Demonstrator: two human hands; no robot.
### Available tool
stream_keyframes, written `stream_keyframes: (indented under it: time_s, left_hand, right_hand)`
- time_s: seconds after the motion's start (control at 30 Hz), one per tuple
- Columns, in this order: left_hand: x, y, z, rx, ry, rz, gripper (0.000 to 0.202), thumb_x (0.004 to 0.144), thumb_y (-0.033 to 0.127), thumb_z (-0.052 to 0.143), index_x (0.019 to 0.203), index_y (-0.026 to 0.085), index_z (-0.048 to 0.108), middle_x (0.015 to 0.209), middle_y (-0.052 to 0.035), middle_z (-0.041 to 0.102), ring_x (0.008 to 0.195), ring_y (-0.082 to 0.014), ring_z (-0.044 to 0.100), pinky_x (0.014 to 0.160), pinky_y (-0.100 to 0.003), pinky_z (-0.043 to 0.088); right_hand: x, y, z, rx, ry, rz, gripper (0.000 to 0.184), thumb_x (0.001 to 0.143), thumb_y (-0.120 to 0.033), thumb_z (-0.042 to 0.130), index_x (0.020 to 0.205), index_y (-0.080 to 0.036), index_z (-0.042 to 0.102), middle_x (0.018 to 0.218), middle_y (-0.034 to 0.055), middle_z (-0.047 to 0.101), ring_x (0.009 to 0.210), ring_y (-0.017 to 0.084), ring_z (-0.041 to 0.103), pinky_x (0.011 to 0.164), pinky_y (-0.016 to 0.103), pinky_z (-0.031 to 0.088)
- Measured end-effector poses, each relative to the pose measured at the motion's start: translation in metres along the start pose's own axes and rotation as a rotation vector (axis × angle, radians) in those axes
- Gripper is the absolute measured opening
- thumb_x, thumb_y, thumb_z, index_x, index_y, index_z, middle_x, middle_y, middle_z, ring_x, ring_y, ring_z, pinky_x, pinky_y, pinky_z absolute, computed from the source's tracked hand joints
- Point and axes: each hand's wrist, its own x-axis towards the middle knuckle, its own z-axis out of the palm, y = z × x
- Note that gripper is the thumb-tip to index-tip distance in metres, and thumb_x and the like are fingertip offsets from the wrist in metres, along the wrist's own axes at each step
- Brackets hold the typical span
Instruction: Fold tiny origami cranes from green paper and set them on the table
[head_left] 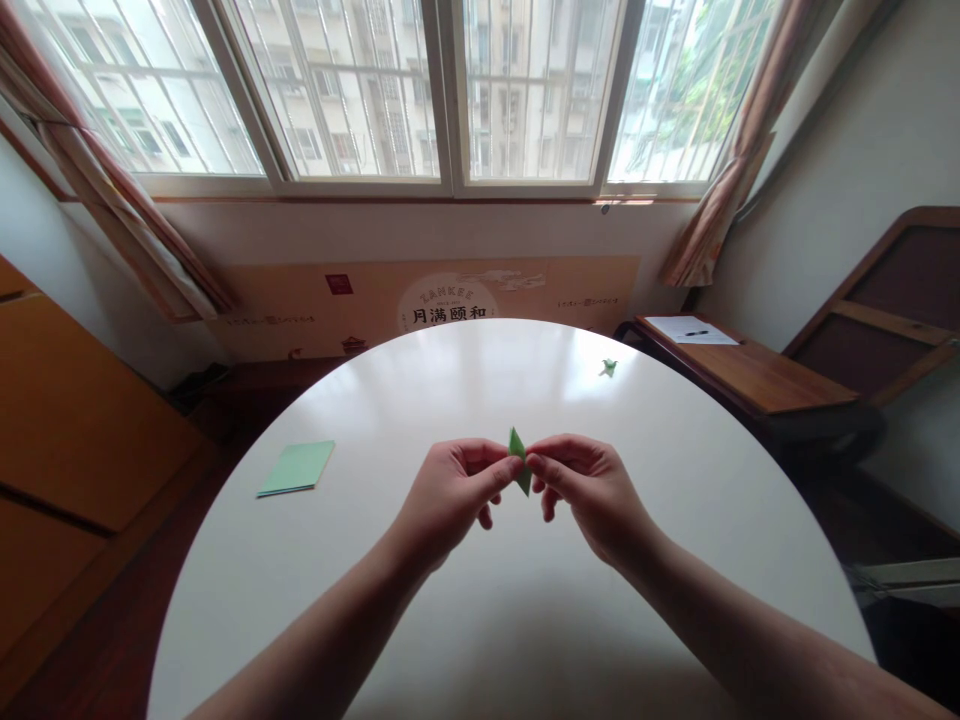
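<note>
Both my hands meet above the middle of the round white table [480,620]. Between them is a small folded green paper piece [519,458], pointed at top and bottom. My left hand [454,490] pinches its left side with thumb and forefinger. My right hand [589,485] pinches its right side the same way, with the other fingers curled under. A stack of light green paper sheets [298,467] lies flat on the table to the left. A tiny finished green folded figure [608,367] sits far back on the right of the table.
A dark wooden side table [750,375] with a white sheet and a pen [691,331] stands at the right. A printed cardboard panel [442,300] leans under the wide window. Wooden furniture [75,420] is at the left.
</note>
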Motion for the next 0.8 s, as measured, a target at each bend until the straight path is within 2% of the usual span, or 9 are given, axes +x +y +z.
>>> stream_keyframes:
  time_s: [0.13,0.33,0.57,0.8]
  left_hand:
    - [-0.0003,0.0000,-0.0007,-0.007,0.009,-0.014,0.022,0.074,0.033,0.078,0.082,0.012,0.078,0.053,0.0019,0.055,0.047,-0.0082,0.047,0.036,-0.015,0.040]
    - [0.0002,0.0017,-0.0001,-0.002,-0.004,-0.008,0.024,0.080,0.035,0.070,0.081,0.012,0.078,0.054,0.0003,0.055,0.050,-0.0096,0.047,0.036,-0.015,0.040]
    - [-0.0004,0.0019,0.0004,-0.002,-0.013,0.001,0.018,0.080,0.029,0.070,0.083,0.014,0.079,0.053,0.0013,0.052,0.051,-0.0103,0.047,0.036,-0.015,0.041]
    - [-0.0011,0.0007,0.0017,0.049,-0.006,0.036,0.019,0.079,0.030,0.072,0.086,0.014,0.080,0.055,0.0006,0.057,0.049,-0.0093,0.047,0.037,-0.017,0.042]
  right_hand:
    - [0.0001,-0.0011,-0.0006,0.001,-0.020,0.009,0.012,0.077,-0.029,0.082,0.086,-0.021,0.080,0.067,0.0035,0.071,0.060,0.014,0.061,0.041,0.019,0.051]
    - [-0.0003,-0.0031,-0.0007,-0.047,0.017,0.017,0.013,0.077,-0.028,0.082,0.086,-0.020,0.079,0.069,0.0038,0.072,0.059,0.013,0.061,0.041,0.019,0.050]
    - [-0.0024,-0.0047,0.0002,-0.089,0.046,-0.009,0.012,0.078,-0.027,0.080,0.085,-0.019,0.078,0.071,0.0040,0.072,0.058,0.014,0.060,0.041,0.020,0.049]
    - [-0.0034,-0.0032,0.0014,-0.108,0.069,-0.024,0.013,0.078,-0.028,0.080,0.086,-0.019,0.076,0.072,0.0033,0.071,0.058,0.014,0.061,0.040,0.021,0.047]
